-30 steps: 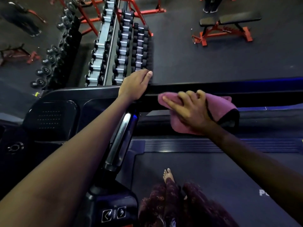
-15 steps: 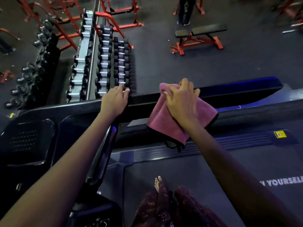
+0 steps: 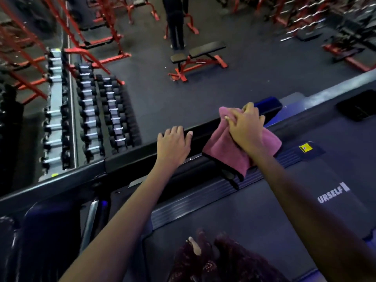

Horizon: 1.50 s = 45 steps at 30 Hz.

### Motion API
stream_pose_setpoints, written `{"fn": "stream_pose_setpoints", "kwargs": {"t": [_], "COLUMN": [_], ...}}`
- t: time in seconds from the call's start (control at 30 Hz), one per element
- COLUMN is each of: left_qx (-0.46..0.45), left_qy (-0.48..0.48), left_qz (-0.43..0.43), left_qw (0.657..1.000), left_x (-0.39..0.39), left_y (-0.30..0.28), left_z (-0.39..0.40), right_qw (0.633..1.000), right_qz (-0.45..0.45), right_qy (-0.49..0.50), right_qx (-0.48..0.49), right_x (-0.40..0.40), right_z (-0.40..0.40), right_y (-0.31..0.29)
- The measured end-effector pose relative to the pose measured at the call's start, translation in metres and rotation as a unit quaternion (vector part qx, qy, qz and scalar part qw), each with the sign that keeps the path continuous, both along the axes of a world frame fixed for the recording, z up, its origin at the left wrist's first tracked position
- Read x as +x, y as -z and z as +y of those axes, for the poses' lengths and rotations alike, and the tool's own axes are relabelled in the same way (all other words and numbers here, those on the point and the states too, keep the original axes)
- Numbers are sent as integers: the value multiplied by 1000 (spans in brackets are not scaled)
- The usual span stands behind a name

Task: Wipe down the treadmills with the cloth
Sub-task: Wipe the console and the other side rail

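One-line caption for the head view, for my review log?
Right hand presses pink cloth on the treadmill's black rail; left hand rests beside it.

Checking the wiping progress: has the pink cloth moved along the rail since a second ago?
Yes. The cloth under the right hand has slid right along the rail, farther from the left hand resting there.
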<state>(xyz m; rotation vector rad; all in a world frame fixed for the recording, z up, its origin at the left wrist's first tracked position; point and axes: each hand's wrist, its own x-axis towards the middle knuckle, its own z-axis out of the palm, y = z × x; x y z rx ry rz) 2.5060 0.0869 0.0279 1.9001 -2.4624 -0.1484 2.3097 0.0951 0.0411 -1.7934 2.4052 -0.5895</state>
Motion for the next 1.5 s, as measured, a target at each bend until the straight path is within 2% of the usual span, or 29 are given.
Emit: {"fn": "stream_pose_setpoints", "kwargs": {"t": [0.23,0.43,0.67,0.77,0.87,0.97,1.07,1.17,1.23,1.4,1.5], "left_qx": [14,17,-22,-21,-36,-35,-42,-46,-55,-59,-25], "left_qy": [43,57,27,28,24,22,25,27,28,6,-52], "left_qz": [1,11,24,10,10,10,7,-2,-8,-2,8], "left_qw": [999,998,999,999,999,999,999,999,998,998,998], "left_x": [-68,-138,-211,-222,-223,-225,-226,-226,-227,-229,-240], "left_y": [-1,-2,4,5,7,6,6,7,8,8,4], "left_z": [-13,-24,-40,-47,-49,-50,-49,-49,-49,-49,-55], "right_qw": [999,997,982,954,903,827,751,732,715,711,714], "right_qz": [-16,-65,-175,-283,-414,-556,-659,-676,-690,-700,-699], "right_qy": [29,25,-32,-56,-56,4,41,37,42,38,6], "right_qx": [18,-19,-65,-88,-98,-85,-18,78,106,48,35], "right_x": [-58,-97,-137,-151,-160,-171,-181,-179,-174,-186,-198], "right_z": [-7,-12,-16,-17,-16,-13,-13,-7,1,-7,-19], "right_y": [3,10,24,35,45,52,67,93,105,89,84]}}
